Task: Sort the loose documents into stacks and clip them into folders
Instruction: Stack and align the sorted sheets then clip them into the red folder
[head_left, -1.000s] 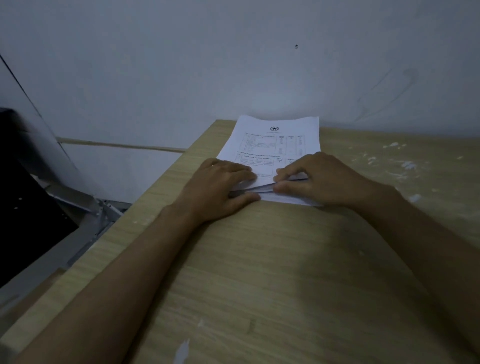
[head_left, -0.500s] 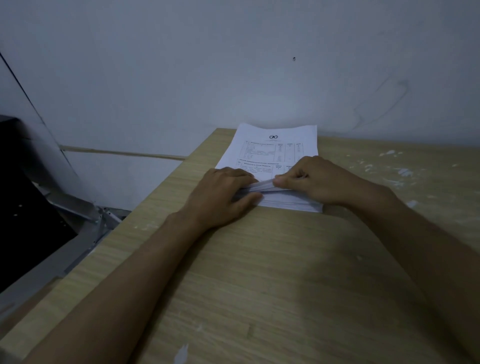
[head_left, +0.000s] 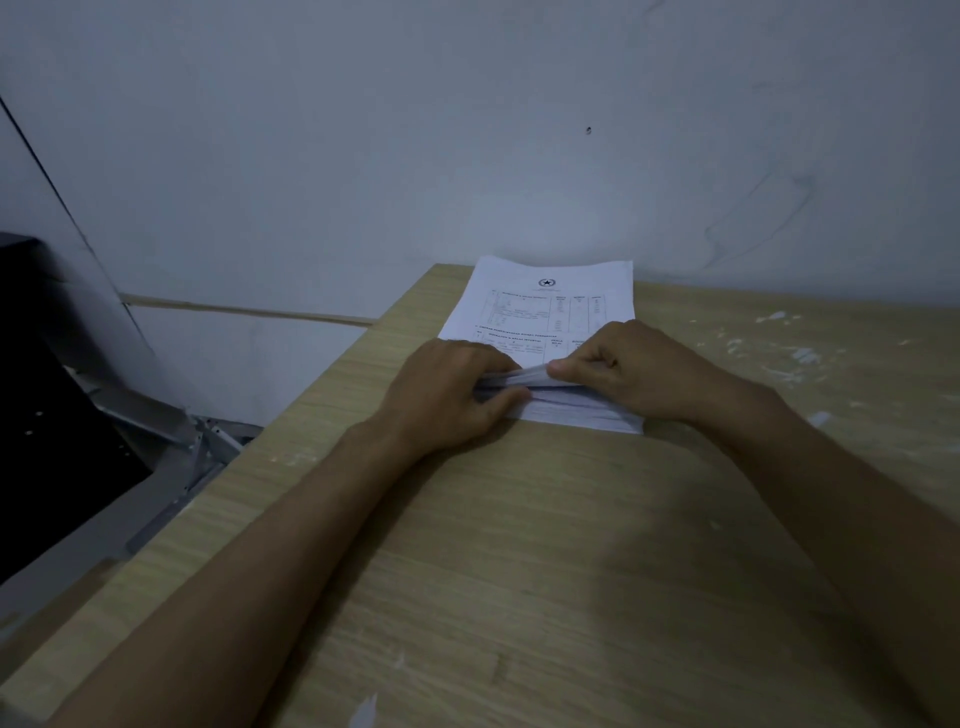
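A thick stack of printed documents (head_left: 550, 322) lies at the far edge of the wooden surface (head_left: 519, 545) against the wall — left hand (head_left: 447, 397) and right hand (head_left: 628, 371) both pinch its lifted top sheets at the near edge

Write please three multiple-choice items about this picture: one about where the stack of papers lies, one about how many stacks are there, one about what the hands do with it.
1. Where does the paper stack lie on the wooden table?
A. at the far edge, by the wall
B. at the near edge
C. on the floor

2. How many paper stacks show?
A. three
B. two
C. one

3. What is the state of the stack's near edge?
A. flat and untouched
B. top sheets lifted by both hands
C. closed in a folder

Answers: 1 A, its far end reaches the wall. 2 C, only one stack is visible. 3 B, the left hand and right hand pinch raised sheets there.
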